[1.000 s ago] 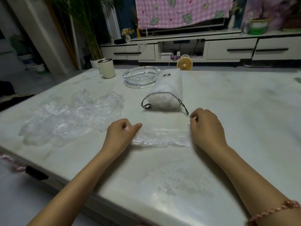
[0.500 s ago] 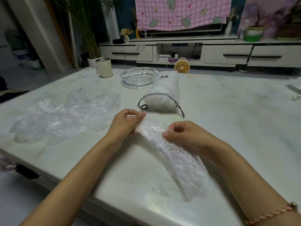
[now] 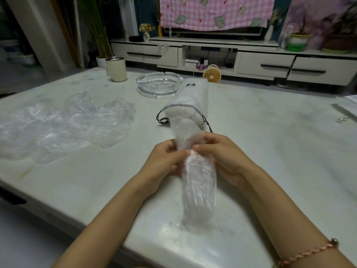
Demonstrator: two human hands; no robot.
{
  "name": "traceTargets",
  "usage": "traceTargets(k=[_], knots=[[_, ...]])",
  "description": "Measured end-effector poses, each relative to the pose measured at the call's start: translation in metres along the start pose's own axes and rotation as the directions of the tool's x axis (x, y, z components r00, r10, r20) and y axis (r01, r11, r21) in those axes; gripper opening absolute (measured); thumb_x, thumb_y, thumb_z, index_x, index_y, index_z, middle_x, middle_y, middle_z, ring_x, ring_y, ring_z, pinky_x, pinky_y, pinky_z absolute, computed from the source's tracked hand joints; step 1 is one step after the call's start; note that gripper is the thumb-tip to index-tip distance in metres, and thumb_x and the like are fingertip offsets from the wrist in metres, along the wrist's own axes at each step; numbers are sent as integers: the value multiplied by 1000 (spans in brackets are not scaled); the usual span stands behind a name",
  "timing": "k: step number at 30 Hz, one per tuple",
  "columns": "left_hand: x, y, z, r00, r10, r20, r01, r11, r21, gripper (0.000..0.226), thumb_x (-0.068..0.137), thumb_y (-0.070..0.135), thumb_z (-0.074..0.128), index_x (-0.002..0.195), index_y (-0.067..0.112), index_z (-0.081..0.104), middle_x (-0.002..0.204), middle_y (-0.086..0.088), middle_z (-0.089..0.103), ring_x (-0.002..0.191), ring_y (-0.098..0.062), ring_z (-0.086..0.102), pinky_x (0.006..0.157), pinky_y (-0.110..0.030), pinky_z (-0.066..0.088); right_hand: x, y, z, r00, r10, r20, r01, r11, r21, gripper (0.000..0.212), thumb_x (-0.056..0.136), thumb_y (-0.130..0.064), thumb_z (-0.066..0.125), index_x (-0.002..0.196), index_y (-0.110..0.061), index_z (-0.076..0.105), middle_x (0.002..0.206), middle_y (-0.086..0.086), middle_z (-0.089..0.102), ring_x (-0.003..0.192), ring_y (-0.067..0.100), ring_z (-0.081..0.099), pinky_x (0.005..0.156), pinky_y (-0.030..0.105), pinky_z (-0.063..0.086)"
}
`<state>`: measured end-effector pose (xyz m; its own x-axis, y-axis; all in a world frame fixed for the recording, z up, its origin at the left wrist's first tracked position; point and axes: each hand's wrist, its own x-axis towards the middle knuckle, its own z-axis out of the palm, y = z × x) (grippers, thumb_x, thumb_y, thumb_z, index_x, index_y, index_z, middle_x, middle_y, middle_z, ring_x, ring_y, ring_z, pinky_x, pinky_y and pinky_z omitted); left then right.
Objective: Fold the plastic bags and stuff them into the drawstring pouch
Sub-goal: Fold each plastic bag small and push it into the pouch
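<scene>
Far left on bench (image 3: 270,132): heap of loose plastic bags (image 3: 63,122), crumpled, clear. Behind it, cream cup (image 3: 116,69) upright; glass ashtray (image 3: 159,87) just right of cup.

Centre: left hand (image 3: 164,161), fingers curled, pinching left edge of folded bag (image 3: 199,190). Bag is long narrow strip held lengthwise, near end resting on bench, far end raised in front of drawstring pouch (image 3: 190,105); contact with it unclear. Pouch lies on side, mouth toward person, cord loose at both sides.

Right hand (image 3: 226,157): fingers curled, pinching strip's right edge, thumb on top. Beaded bracelet (image 3: 313,250) on right wrist.
</scene>
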<state>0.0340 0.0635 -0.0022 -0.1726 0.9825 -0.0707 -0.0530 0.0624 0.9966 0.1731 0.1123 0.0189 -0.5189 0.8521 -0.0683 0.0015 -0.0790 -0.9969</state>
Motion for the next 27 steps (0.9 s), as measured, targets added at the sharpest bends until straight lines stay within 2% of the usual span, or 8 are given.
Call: traceTargets(k=[4, 9, 13, 15, 18, 21, 24, 27], knots=[[1, 7, -7, 972, -136, 191, 199, 910, -364, 39, 67, 20, 53, 100, -2, 59, 88, -18, 65, 73, -28, 62, 70, -36, 52, 1, 0, 0, 996, -82, -40, 79, 995, -57, 30, 79, 15, 54, 64, -8, 67, 73, 8, 66, 73, 20, 63, 72, 29, 53], [-5, 4, -6, 938, -184, 295, 248, 949, -197, 47, 73, 33, 66, 111, 5, 64, 97, -18, 53, 85, -29, 51, 73, -35, 45, -2, 1, 8, 972, -217, -91, 199, 965, -173, 46, 76, 21, 49, 56, -16, 69, 62, -10, 67, 65, 1, 62, 64, 18, 50], [-5, 4, -11, 957, -163, 238, 233, 925, -301, 29, 64, 12, 68, 93, 3, 66, 85, -16, 59, 72, -20, 58, 63, -26, 51, 1, -2, -1, 976, -181, -125, 166, 979, -118, 41, 79, 15, 52, 76, -21, 72, 83, -4, 70, 77, 11, 61, 72, 25, 48], [-2, 5, -14, 966, -172, 194, 236, 893, -383, 13, 74, 12, 61, 83, 4, 65, 72, -6, 64, 60, -14, 62, 55, -21, 53, -1, -1, -12, 955, -265, -137, 222, 938, -268, 52, 75, 19, 49, 102, -21, 65, 105, -1, 64, 90, 14, 56, 77, 22, 46], [1, 6, -19, 982, -169, 83, 188, 890, -414, 16, 89, 9, 49, 84, 4, 64, 68, -5, 64, 57, -14, 62, 54, -22, 53, -10, 11, -2, 843, -534, 65, 382, 509, -772, 74, 69, -2, 57, 136, -27, 38, 134, 0, 42, 116, 17, 39, 94, 21, 30], [-1, 5, -19, 993, -110, -47, 86, 928, -364, 16, 92, 4, 47, 95, -3, 61, 78, -13, 61, 64, -18, 60, 54, -24, 53, -11, 25, 24, 731, -612, 301, 545, 260, -797, 68, 63, -9, 65, 125, -32, 48, 134, -3, 42, 119, 16, 34, 96, 17, 18], [-3, 4, -20, 994, -65, -88, 35, 951, -306, 15, 93, 4, 49, 80, 5, 55, 59, -3, 56, 48, -9, 54, 46, -20, 50, -9, 24, 27, 648, -702, 296, 642, 294, -708, 35, 64, -4, 69, 89, -27, 68, 99, -7, 65, 94, 13, 46, 86, 22, 29], [-4, 3, -19, 987, -9, -158, -23, 980, -199, 12, 92, 2, 51, 85, 9, 58, 68, -5, 59, 51, -10, 55, 46, -20, 49, -14, 13, 19, 822, -536, 194, 528, 588, -613, 25, 70, -13, 67, 83, -34, 67, 83, -22, 65, 83, 4, 53, 76, 17, 37]])
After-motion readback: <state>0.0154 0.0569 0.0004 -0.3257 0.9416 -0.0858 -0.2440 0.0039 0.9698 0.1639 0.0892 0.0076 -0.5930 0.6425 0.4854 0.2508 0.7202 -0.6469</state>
